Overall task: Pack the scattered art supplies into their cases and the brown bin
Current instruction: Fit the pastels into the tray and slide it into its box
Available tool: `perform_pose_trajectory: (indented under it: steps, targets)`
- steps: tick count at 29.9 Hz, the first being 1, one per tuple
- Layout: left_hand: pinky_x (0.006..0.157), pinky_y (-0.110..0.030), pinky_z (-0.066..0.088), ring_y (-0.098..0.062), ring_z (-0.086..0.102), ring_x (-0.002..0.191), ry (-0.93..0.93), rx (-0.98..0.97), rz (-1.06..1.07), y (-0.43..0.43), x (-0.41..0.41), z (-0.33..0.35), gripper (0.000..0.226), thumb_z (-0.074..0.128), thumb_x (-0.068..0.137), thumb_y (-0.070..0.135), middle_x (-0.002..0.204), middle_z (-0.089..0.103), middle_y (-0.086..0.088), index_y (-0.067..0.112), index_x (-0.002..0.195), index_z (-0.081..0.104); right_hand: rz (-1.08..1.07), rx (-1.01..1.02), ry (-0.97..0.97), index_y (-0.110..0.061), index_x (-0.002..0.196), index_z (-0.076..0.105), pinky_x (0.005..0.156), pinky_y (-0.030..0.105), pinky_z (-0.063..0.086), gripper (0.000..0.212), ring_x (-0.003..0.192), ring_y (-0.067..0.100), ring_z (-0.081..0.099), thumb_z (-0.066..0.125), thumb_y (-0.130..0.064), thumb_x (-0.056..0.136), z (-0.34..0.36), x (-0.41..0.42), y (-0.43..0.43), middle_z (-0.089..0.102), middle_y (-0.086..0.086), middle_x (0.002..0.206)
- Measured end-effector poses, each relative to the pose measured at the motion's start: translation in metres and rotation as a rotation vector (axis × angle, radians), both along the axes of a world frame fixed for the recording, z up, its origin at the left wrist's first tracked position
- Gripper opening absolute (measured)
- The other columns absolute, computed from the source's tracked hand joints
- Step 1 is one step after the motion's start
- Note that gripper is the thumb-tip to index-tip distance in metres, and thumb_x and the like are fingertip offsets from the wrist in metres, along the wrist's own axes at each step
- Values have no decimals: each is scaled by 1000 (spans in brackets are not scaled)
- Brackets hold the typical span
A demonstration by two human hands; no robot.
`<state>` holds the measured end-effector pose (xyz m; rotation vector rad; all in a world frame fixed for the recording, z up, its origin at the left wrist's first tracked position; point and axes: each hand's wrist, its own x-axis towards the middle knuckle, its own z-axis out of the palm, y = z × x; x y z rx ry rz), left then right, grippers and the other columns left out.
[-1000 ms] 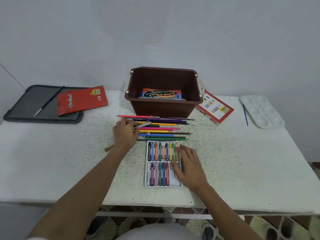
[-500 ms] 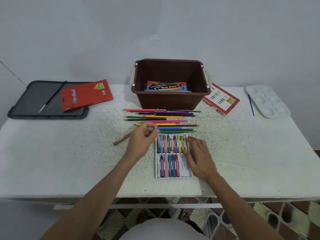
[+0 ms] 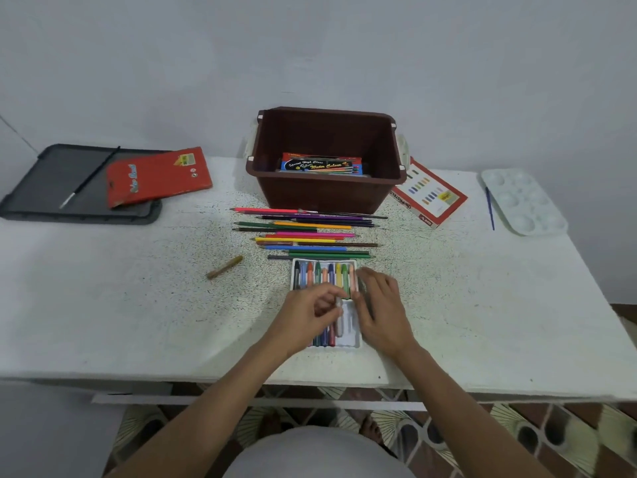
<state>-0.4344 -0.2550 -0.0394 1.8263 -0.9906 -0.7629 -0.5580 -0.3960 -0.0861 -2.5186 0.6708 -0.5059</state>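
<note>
**Seating a pale stick in the pastel tray**

Works at a white table, with the brown bin at the middle of its far edge and a watercolour box inside. Not yet packed: the grey tray at the far left corner with the red case across it, the palette at the far right corner, the pastel box just right of the bin, and the coloured pencils rowed between bin and pastel tray, long axes parallel to the far edge.

Has the pastel tray near the middle of the front edge. With the right hand, steadies its right rim, fingers loosely spread and gripping nothing. With the left hand, pinches a pale pastel between thumb and fingertips over the right end of the near row. Holds its long axis from front edge to far edge, in line with the slots; cannot tell which end is the tip.

Step in hand, by judgement: seating this stick. Calls next for lowering it straight into a vacant groove, releasing, then fetching the ochre pastel lying loose left of the tray, slanted toward the far right corner.
</note>
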Motion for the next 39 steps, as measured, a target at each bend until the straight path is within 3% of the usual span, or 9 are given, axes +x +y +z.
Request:
perform_pose_trajectory:
  steps: [3,7,11,14,17,20,24,32,39]
  targets:
    - [80,-11,48,6,62,86,-112,41,-43,-3,-7,-3,32,72,87,17,94,68,11,32,115,66,59,-2,5,-9,144,43,111,32,30,45,134,19,32,43,-28,103,-1,-7,-4,45,6,145]
    - [94,-29,40,-5,55,103,-415,95,-8,-1,-8,-10,46,71,86,34,103,61,20,38,129,55,79,-34,12,-9,146,41,114,35,29,48,136,20,32,40,-31,103,-5,-10,-5,44,6,147]
    - [100,-34,35,-9,41,114,-564,133,-3,4,-9,-21,54,71,82,44,121,47,12,34,132,52,83,-75,7,-7,144,42,113,36,31,47,133,21,35,40,-30,103,-6,-10,-6,47,8,144]
    - [100,-31,26,-11,33,119,-559,181,64,9,-8,-27,61,71,78,51,126,39,9,38,134,49,89,-82,4,-8,144,42,113,34,29,46,133,21,36,43,-27,103,-6,-10,-6,48,7,143]
    - [97,-30,21,-13,33,119,-603,156,33,10,-8,-27,52,60,79,58,128,39,9,41,128,55,93,-93,5,-7,144,43,113,35,31,45,133,22,36,43,-27,102,-8,-11,-6,48,8,143]
    - [98,-30,22,-11,34,118,-641,127,-10,10,-11,-29,46,55,83,55,130,39,10,41,127,57,99,-86,2,-8,144,42,113,36,32,46,132,22,37,39,-28,103,-9,-11,-8,47,8,143]
    - [103,-30,23,-7,29,124,-617,132,-12,11,-12,-33,54,54,87,53,135,35,13,38,138,46,85,-79,-4,-8,143,43,113,36,33,46,132,21,36,41,-27,103,-8,-11,-5,47,7,143]
    - [102,-27,18,-5,27,125,-593,111,-28,10,-9,-35,48,50,84,58,133,36,14,37,127,56,86,-84,-11,-8,142,44,111,37,36,46,131,22,39,37,-29,102,-7,-10,-4,50,7,140]
    - [99,-30,28,-8,34,123,-633,104,56,6,-14,-39,48,45,89,62,132,42,14,37,128,55,73,-75,10,-9,143,43,113,34,33,47,133,19,37,37,-31,103,-8,-10,-5,47,6,143]
